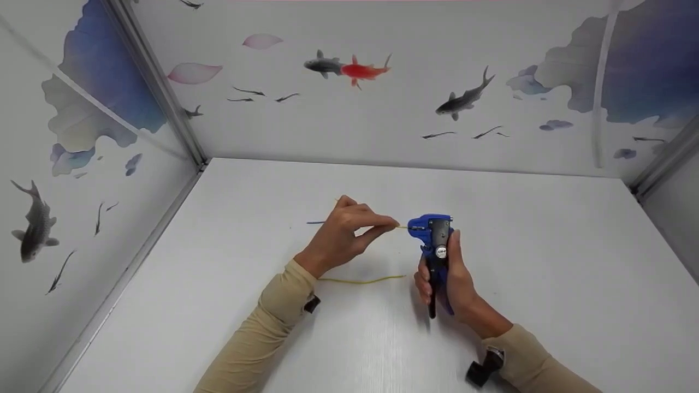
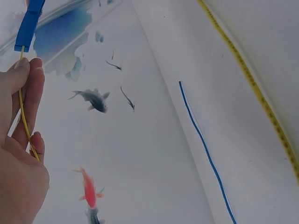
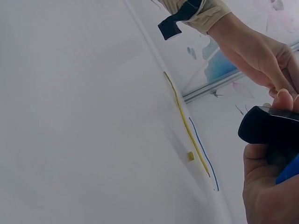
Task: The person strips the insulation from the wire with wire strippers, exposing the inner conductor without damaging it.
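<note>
My left hand [image 1: 349,226] pinches a thin yellow wire [image 2: 22,107] between thumb and fingertips, and the wire trails back along the palm in the left wrist view. The front end of that wire reaches the nose of a blue and black wire stripper [image 1: 440,232]. My right hand [image 1: 463,284] grips the stripper's handles, holding it upright with its nose facing left. In the right wrist view the black handle end [image 3: 268,125] shows, with fingers curled round it. A second yellow wire [image 1: 360,281], thicker in the left wrist view, lies on the table below the left hand.
A blue wire [image 2: 205,147] lies on the white table [image 1: 557,262] beyond the thicker yellow one. A small yellow piece [image 3: 190,156] shows beside the wires in the right wrist view. White panels [image 1: 393,131] printed with fish stand along the table's back and sides.
</note>
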